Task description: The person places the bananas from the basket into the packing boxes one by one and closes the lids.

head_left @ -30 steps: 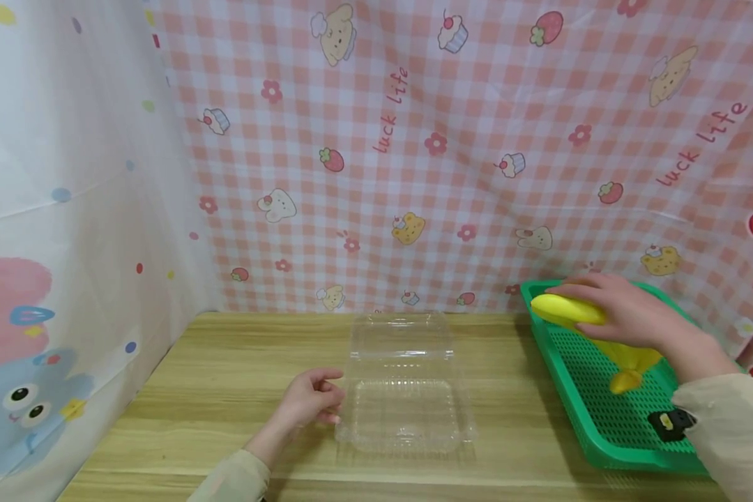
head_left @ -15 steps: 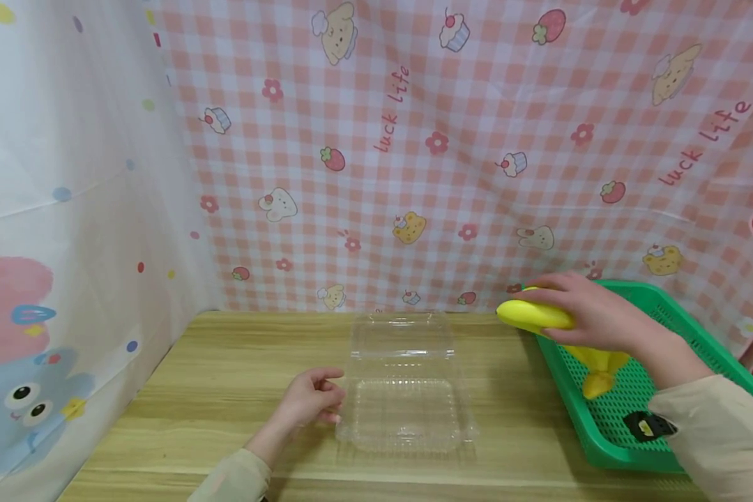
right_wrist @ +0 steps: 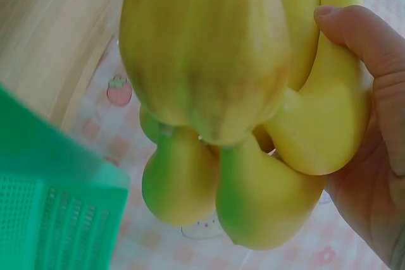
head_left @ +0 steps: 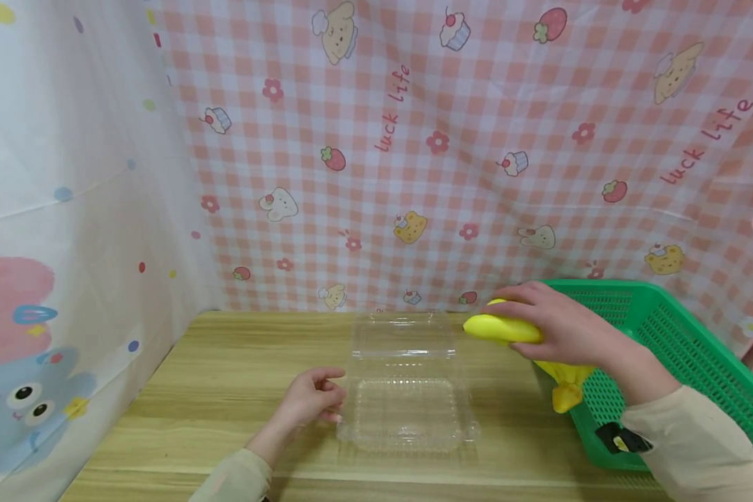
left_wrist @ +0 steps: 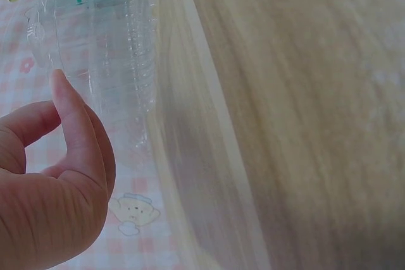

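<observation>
A yellow bunch of bananas (head_left: 505, 329) hangs in the air from my right hand (head_left: 567, 328), which grips it from above; its stem end points down toward the near side. The right wrist view shows the bananas (right_wrist: 266, 200) close up, with the thumb pressed along one of them. On the table stands a clear plastic clamshell box (head_left: 408, 418), its lid (head_left: 404, 335) raised at the back. My left hand (head_left: 314, 397) is at the box's left side, fingers relaxed and slightly bent. Whether its fingertips touch the box wall, I cannot tell.
A green plastic basket (head_left: 659, 300) with perforated walls stands at the right, under my right forearm. The wooden table (head_left: 226, 362) meets a pink checked cloth (head_left: 376, 174) at the back and a white printed cloth (head_left: 100, 174) at the left.
My right hand has carried the bananas leftward from above the basket to beyond its left rim, toward the clamshell box. The left hand and the box have stayed in place.
</observation>
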`<control>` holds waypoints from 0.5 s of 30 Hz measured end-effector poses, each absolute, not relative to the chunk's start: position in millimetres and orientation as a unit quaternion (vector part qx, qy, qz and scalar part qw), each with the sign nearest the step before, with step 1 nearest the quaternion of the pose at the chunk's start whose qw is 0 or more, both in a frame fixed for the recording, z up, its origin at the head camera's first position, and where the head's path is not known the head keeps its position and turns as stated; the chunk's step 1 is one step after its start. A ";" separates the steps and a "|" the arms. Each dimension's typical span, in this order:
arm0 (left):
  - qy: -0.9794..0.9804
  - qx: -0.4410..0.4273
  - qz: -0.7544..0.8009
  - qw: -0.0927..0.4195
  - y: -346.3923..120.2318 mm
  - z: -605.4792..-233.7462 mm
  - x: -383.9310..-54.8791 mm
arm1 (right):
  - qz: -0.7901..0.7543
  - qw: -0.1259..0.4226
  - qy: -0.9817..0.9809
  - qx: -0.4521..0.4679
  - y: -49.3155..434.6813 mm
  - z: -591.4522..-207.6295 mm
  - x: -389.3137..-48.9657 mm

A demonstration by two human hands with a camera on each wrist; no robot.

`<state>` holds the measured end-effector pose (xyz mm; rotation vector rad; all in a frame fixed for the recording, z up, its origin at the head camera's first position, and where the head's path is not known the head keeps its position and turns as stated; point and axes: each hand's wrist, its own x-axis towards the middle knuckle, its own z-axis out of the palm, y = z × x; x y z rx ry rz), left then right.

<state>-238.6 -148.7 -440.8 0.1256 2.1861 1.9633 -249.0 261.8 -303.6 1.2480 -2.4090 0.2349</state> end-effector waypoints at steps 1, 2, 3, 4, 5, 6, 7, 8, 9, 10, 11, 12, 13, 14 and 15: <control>0.740 0.043 0.664 0.099 -148.7 -440.8 -238.6 | 0.087 0.208 -0.863 0.451 259.3 -305.1 -249.1; 0.740 0.041 0.664 0.098 -148.7 -440.8 -238.6 | 0.088 0.209 -0.862 0.454 256.7 -306.8 -249.5; 0.740 0.040 0.664 0.098 -148.7 -440.7 -238.5 | 0.090 0.208 -0.860 0.458 254.1 -308.6 -250.0; 0.740 0.040 0.664 0.096 -148.7 -440.7 -238.5 | 0.092 0.208 -0.858 0.461 251.5 -310.4 -250.5; 0.741 0.039 0.664 0.095 -148.7 -440.6 -238.5 | 0.095 0.206 -0.857 0.463 248.9 -312.1 -250.9; 0.741 0.039 0.664 0.094 -148.7 -440.5 -238.4 | 0.096 0.205 -0.856 0.465 246.3 -313.9 -251.2; 0.741 0.039 0.663 0.093 -148.7 -440.4 -238.4 | 0.098 0.203 -0.856 0.466 243.6 -315.6 -251.6; 0.741 0.039 0.663 0.093 -148.7 -440.2 -238.3 | 0.098 0.201 -0.856 0.466 240.9 -317.1 -251.8; 0.742 0.040 0.663 0.094 -148.8 -440.1 -238.3 | 0.099 0.199 -0.856 0.467 238.4 -318.5 -252.0; 0.741 0.041 0.663 0.094 -148.8 -440.0 -238.3 | 0.099 0.197 -0.856 0.467 235.7 -319.9 -252.3; 0.741 0.042 0.664 0.094 -148.8 -439.8 -238.2 | 0.099 0.196 -0.856 0.468 233.1 -321.3 -252.8; 0.740 0.043 0.664 0.095 -148.8 -439.8 -238.2 | 0.099 0.195 -0.856 0.469 230.4 -322.5 -253.3; 0.740 0.044 0.665 0.096 -148.8 -439.7 -238.2 | 0.099 0.194 -0.855 0.471 227.7 -323.9 -254.0; 0.739 0.044 0.665 0.096 -148.8 -439.5 -238.0 | 0.099 0.195 -0.853 0.475 225.0 -325.3 -254.7; 0.739 0.044 0.665 0.097 -148.8 -439.4 -238.0 | 0.099 0.197 -0.850 0.479 222.5 -326.7 -255.4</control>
